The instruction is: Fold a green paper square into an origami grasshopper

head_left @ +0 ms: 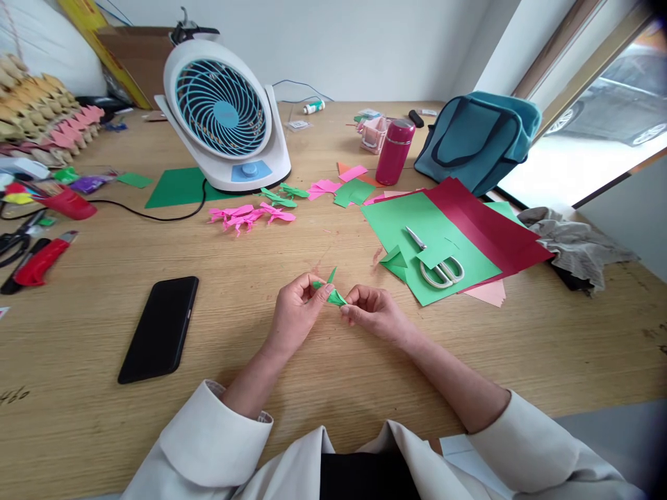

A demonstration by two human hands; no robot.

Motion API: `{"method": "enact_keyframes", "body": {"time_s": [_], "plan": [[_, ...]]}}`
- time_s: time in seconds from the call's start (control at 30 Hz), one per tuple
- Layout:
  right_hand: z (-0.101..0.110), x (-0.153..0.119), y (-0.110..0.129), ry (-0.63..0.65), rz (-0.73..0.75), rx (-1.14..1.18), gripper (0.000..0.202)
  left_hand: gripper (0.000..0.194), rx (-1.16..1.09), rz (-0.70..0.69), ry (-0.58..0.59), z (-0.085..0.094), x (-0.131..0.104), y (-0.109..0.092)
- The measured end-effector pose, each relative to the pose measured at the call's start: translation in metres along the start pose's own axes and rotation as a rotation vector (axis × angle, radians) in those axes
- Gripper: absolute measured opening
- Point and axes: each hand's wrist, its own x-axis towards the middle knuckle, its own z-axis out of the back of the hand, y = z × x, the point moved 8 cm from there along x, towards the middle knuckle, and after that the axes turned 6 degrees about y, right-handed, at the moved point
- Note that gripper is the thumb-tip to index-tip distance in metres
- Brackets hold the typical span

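Note:
A small folded green paper piece is held between my two hands above the wooden table, one thin point of it sticking up. My left hand pinches its left part between thumb and fingers. At its right end, my right hand closes thumb and fingertips on the tip. Behind the hands lie folded pink paper figures and green ones. To the right, scissors rest on green sheets, partly under a small green piece. A folded green piece lies at the sheets' left edge.
A black phone lies on the left of the table. A white fan stands behind, its cord running left to a red cutter. Back right are a magenta bottle and a teal bag; red sheets lie before it.

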Motion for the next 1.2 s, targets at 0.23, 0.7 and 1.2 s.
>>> {"method": "enact_keyframes", "body": {"time_s": [0.23,0.7,1.2], "plan": [[0.005,0.000,-0.001,0.048,-0.030,-0.055,0.041,0.019,0.025,0.015,0.056,-0.002,0.000,0.002],[0.010,0.000,-0.003,-0.085,-0.010,0.067,0.042,0.029,-0.191,0.110,0.137,-0.020,-0.002,0.010],[0.000,-0.003,-0.001,-0.041,-0.020,-0.159,0.035,0.022,-0.159,0.083,0.120,-0.017,-0.001,0.013]]}}
